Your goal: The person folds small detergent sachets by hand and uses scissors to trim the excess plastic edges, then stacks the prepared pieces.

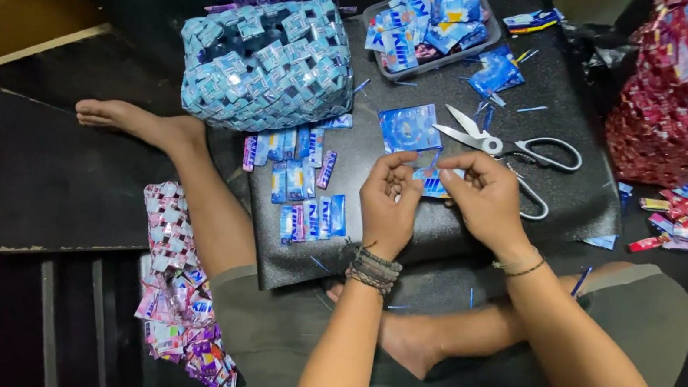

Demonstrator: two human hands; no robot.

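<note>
Nearest to the camera, the left hand and the right hand meet over the front part of a black pad that lies on the person's lap, and both are closed in a pinch on one small blue wrapper, thumb against the first fingers, the other fingers curled in. The wrapper is between the two hands, just above the pad, and only its middle shows. I judge that the piece is thin and slippery, so a fold can open again or go crooked if one pinch becomes loose, and a hard pull from both sides could tear it. The scissors lie just beside the right hand with the blades open and pointing to the left, so a careless move of the hand could meet an edge or push them off the pad. Left of the hands, folded strips lie in loose rows, and a sleeve or wrist could scatter them. A flat blue square lies just behind the wrapper. Farther, a tray of blue wrappers stands at the far edge of the pad, beside a woven blue basket. A red woven piece is at the far right, and a pink woven band lies left of the knee.
</note>
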